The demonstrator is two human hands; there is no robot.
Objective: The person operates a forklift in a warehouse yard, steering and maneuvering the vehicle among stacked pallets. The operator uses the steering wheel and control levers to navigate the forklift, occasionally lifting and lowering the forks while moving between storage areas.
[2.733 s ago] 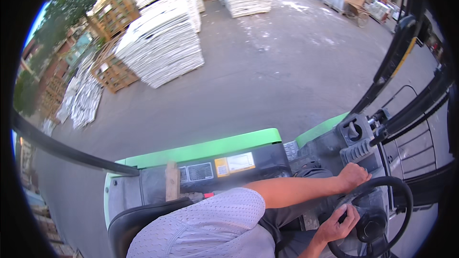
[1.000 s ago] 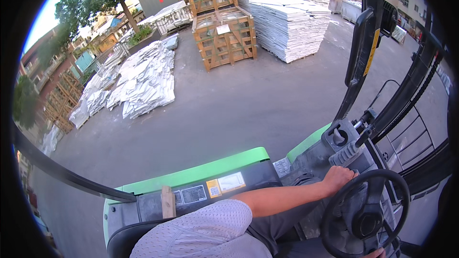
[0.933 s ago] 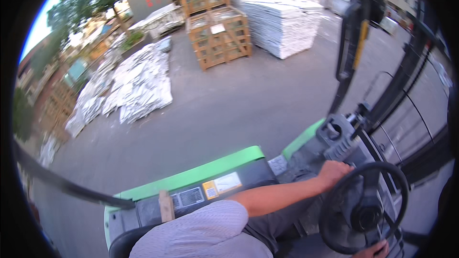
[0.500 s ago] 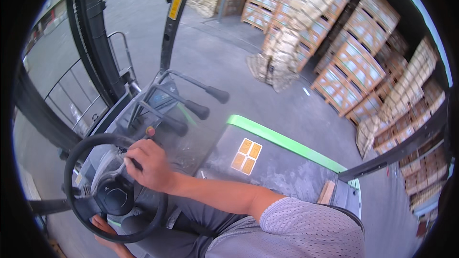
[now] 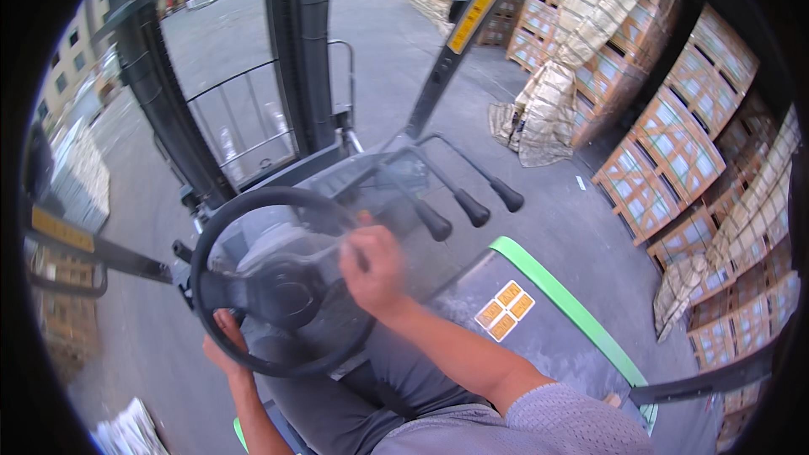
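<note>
A black steering wheel [image 5: 221,214] is in front of me, its hub near the middle left of the view. At its right side my right hand [image 5: 376,270], blurred by motion, is closed with curled fingers around a dark knob-like part by the rim. The grip partly hides that part. My left hand [image 5: 224,342] is at the lower left of the wheel, fingers inside the ring and the rim crossing over the hand. Three black-handled control levers [image 5: 472,207] stand beyond my right hand, untouched. A red button [image 5: 364,217] is just past my right fingers.
Forklift mast rails [image 5: 300,50] rise ahead. A bright green edge [image 5: 573,312] borders the side cover with its yellow labels [image 5: 506,310]. Stacked wooden crates [image 5: 661,160] and a hanging striped tarp [image 5: 556,76] line the right. Grey paving [image 5: 379,13] lies beyond.
My view has turned left and tilted, so the wheel, mast and crates sit farther right in it. Both hands remain at the wheel; more of my left forearm shows.
</note>
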